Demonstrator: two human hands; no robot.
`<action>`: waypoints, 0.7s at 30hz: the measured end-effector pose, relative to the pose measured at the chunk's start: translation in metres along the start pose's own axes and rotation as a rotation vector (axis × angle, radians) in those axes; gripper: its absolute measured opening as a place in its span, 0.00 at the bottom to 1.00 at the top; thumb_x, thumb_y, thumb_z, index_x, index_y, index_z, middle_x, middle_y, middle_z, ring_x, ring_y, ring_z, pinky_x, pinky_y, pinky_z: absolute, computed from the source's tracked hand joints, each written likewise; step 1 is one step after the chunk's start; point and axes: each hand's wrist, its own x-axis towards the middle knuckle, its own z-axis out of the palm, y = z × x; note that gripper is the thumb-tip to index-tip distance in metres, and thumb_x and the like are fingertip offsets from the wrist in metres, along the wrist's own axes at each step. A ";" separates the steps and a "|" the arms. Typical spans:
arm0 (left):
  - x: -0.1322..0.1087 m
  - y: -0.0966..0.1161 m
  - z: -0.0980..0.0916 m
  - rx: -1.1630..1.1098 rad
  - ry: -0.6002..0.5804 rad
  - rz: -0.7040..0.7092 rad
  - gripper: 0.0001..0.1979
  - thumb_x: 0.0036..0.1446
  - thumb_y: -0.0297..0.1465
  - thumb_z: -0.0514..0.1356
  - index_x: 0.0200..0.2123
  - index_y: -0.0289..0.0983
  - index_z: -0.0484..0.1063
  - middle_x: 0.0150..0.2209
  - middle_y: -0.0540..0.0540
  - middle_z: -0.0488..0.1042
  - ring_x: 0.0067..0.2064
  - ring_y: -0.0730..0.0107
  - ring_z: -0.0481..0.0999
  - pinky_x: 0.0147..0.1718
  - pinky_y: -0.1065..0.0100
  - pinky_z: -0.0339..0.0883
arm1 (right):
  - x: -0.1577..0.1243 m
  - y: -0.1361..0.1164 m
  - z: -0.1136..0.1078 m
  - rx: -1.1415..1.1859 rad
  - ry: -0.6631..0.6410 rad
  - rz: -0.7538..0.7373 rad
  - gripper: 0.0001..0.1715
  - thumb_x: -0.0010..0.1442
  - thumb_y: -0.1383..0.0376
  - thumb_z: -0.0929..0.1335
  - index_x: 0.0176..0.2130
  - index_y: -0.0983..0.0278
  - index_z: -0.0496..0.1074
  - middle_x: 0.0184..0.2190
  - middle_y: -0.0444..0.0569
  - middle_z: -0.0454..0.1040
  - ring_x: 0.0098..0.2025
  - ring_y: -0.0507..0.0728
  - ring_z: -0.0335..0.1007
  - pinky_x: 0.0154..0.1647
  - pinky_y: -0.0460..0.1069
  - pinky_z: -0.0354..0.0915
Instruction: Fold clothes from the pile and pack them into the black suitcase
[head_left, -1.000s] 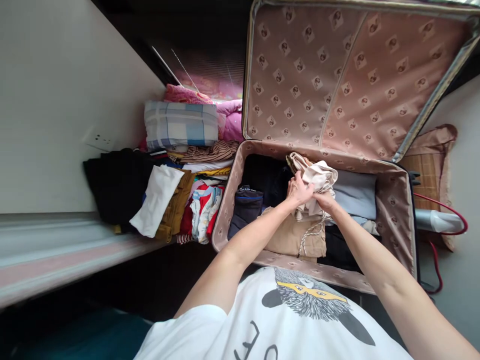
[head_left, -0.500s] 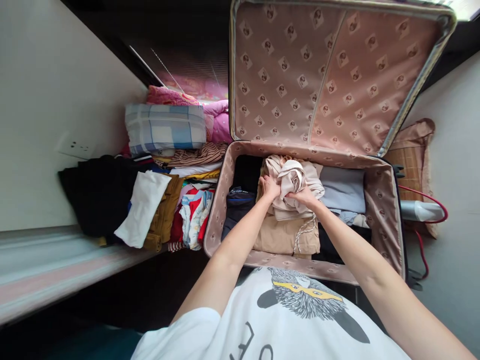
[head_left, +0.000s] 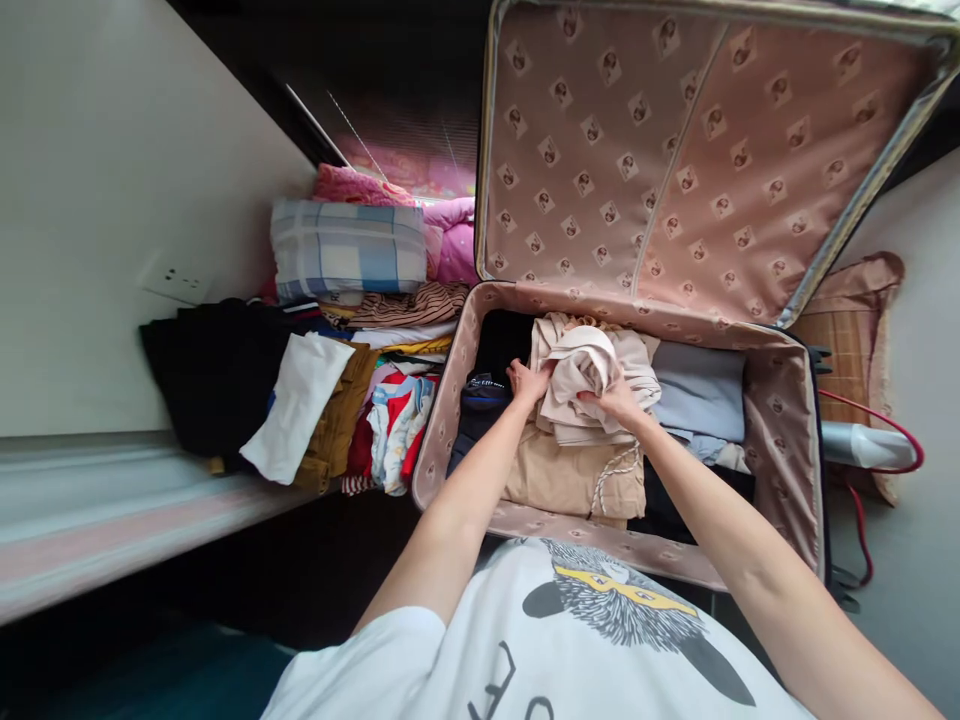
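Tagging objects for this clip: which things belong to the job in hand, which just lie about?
In the job:
pale pink garment, touched by left hand and right hand
open suitcase
folded tan garment and grey garment inside it

Apparently lying about, untouched, outside it:
plaid bundle
white cloth
black garment
silver object

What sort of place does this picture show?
Probably a room at home, perhaps a bedroom: an open suitcase holds folded clothes, a clothes pile lies beside it, and the wall has a socket.

Both hands (head_left: pixel 616 400) on pale cloth (head_left: pixel 583 368) (rumpled) in an open suitcase (head_left: pixel 784 430)
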 end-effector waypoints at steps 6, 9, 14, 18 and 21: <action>-0.013 0.017 0.018 -0.236 -0.321 0.041 0.37 0.55 0.49 0.70 0.58 0.28 0.73 0.57 0.25 0.77 0.61 0.43 0.76 0.53 0.60 0.70 | 0.001 0.003 -0.005 0.323 0.035 0.099 0.47 0.39 0.56 0.79 0.58 0.65 0.72 0.57 0.62 0.76 0.61 0.70 0.72 0.66 0.63 0.66; -0.044 0.036 0.043 -0.238 -0.318 0.190 0.37 0.53 0.50 0.71 0.58 0.31 0.73 0.58 0.25 0.76 0.61 0.41 0.75 0.57 0.57 0.68 | -0.002 0.018 -0.027 0.633 0.027 0.202 0.34 0.37 0.56 0.78 0.45 0.62 0.75 0.49 0.60 0.81 0.53 0.70 0.78 0.57 0.64 0.74; -0.052 0.038 0.062 -0.573 -0.378 0.148 0.33 0.61 0.59 0.59 0.49 0.34 0.78 0.56 0.30 0.77 0.63 0.42 0.72 0.62 0.54 0.64 | -0.008 0.027 -0.050 0.748 0.067 0.264 0.35 0.38 0.57 0.77 0.47 0.61 0.75 0.55 0.59 0.79 0.56 0.69 0.77 0.54 0.61 0.76; -0.025 0.021 0.061 -1.018 -0.595 -0.158 0.36 0.65 0.60 0.50 0.54 0.34 0.76 0.49 0.34 0.81 0.57 0.48 0.78 0.58 0.52 0.70 | -0.009 0.024 -0.044 0.741 0.117 0.323 0.26 0.39 0.64 0.74 0.41 0.61 0.76 0.51 0.60 0.81 0.55 0.68 0.78 0.51 0.57 0.77; -0.014 0.013 0.063 -1.076 -0.652 -0.191 0.37 0.67 0.58 0.47 0.59 0.35 0.74 0.50 0.36 0.81 0.57 0.52 0.78 0.60 0.53 0.69 | -0.005 0.019 -0.037 0.707 0.128 0.314 0.26 0.36 0.66 0.75 0.40 0.61 0.76 0.46 0.56 0.82 0.54 0.66 0.79 0.54 0.56 0.76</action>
